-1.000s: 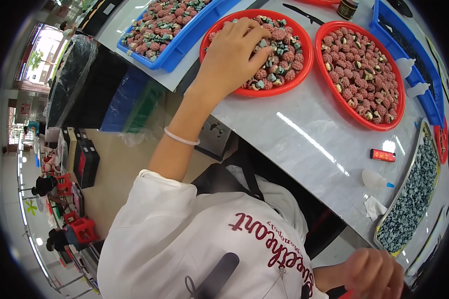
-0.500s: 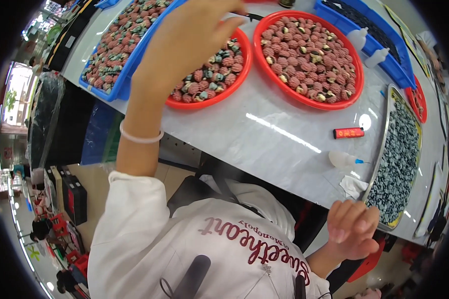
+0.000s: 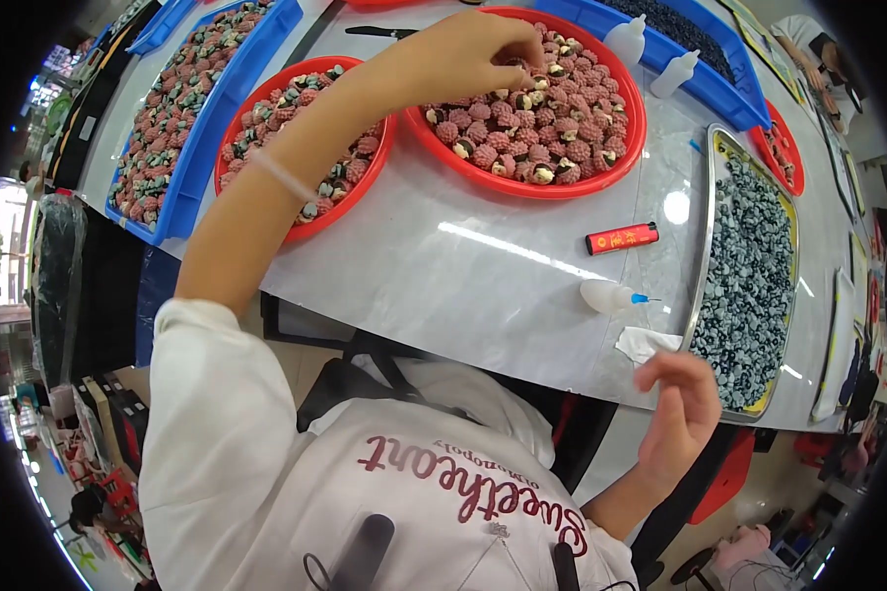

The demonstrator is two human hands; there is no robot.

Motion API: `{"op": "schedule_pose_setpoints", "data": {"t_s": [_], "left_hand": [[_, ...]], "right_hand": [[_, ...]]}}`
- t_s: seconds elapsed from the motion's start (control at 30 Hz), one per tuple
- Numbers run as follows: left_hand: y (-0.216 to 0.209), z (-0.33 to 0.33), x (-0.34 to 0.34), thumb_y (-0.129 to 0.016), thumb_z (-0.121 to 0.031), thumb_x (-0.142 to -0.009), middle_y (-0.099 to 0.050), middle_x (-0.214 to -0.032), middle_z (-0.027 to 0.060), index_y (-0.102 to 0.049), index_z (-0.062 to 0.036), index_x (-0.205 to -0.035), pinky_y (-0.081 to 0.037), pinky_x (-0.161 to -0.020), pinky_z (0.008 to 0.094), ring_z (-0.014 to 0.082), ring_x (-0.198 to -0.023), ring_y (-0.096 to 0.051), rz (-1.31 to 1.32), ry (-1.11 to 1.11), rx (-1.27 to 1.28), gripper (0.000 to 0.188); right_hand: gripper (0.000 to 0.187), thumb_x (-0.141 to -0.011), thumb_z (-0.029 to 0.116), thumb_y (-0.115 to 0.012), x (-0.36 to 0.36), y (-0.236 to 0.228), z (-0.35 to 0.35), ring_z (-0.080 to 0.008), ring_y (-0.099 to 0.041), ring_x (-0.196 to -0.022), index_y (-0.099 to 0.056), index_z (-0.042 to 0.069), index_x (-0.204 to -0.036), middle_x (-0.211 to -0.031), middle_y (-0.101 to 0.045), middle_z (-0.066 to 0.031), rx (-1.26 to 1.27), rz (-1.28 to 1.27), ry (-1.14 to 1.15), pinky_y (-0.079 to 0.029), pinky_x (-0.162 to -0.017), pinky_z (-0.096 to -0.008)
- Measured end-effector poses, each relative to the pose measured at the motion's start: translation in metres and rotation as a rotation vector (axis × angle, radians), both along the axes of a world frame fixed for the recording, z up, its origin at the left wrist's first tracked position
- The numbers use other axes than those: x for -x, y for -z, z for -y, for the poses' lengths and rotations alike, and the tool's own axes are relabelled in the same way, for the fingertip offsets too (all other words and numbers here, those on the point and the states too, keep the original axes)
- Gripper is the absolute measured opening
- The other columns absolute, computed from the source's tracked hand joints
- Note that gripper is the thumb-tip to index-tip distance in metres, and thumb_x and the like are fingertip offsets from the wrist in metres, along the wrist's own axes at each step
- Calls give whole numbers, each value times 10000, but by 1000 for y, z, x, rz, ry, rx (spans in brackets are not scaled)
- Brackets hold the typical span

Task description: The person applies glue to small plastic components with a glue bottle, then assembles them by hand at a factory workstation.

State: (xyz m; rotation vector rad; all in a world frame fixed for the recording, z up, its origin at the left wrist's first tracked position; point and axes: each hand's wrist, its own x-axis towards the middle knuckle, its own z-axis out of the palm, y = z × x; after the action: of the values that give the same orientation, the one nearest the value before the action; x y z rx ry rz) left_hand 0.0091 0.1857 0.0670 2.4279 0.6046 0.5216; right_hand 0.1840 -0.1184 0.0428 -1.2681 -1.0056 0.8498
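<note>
My left hand [image 3: 478,57] reaches across to the upper left part of a round red bowl [image 3: 522,189]. Its thumb and fingertips curl together over the pieces; what they hold is too small to make out. Pink, bumpy, berry-like pieces [image 3: 547,133] fill this bowl, some with cream and dark parts. My left forearm passes over a second red bowl [image 3: 310,229] of pink and grey-green pieces. My right hand [image 3: 682,404] hovers at the table's near edge, fingers loosely bent and apart, nothing seen in it. Nearby are a white tissue [image 3: 646,343] and a metal tray [image 3: 701,286] of small blue-grey pieces.
A needle-tipped squeeze bottle [image 3: 606,295] and a red lighter [image 3: 622,238] lie on the table. Two white bottles, one a squeeze bottle [image 3: 674,74], stand by a blue tray [image 3: 749,94]. Another blue tray [image 3: 182,182] holds pink and grey pieces at left.
My left hand has moved from above the left red bowl to the right one and lowered among its pieces. My right hand's fingers have spread slightly. The whole view has shifted.
</note>
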Motion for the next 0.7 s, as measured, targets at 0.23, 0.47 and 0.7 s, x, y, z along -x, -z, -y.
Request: {"op": "schedule_pose_setpoints", "data": {"t_s": [0.23,0.47,0.7], "left_hand": [[13,114,33,-554,-88,-819,-568,-939,83,-553,11,-934,-466,-746,254,126,-838,-559,405,22,864,152],[49,166,21,-592,-77,-796,-570,-974,105,-586,19,-963,-445,-760,280,156,-901,-541,647,63,1173,193],[64,180,8,-677,4,-690,-578,-913,154,-499,-16,-905,-456,-708,260,181,-857,-567,730,156,1583,280]], "right_hand": [[330,-709,40,-608,20,13,-53,-141,-507,-848,-540,-18,-1026,-899,-581,-87,90,570,24,-383,-764,-260],[430,-766,213,-646,23,21,-44,-149,-525,-701,-479,-27,-1082,-816,-562,-83,62,89,-23,-403,-634,-236],[528,-682,356,-714,-4,-3,-28,-122,-516,-619,-459,-2,-975,-835,-537,-120,109,230,157,-401,-547,-197]]}}
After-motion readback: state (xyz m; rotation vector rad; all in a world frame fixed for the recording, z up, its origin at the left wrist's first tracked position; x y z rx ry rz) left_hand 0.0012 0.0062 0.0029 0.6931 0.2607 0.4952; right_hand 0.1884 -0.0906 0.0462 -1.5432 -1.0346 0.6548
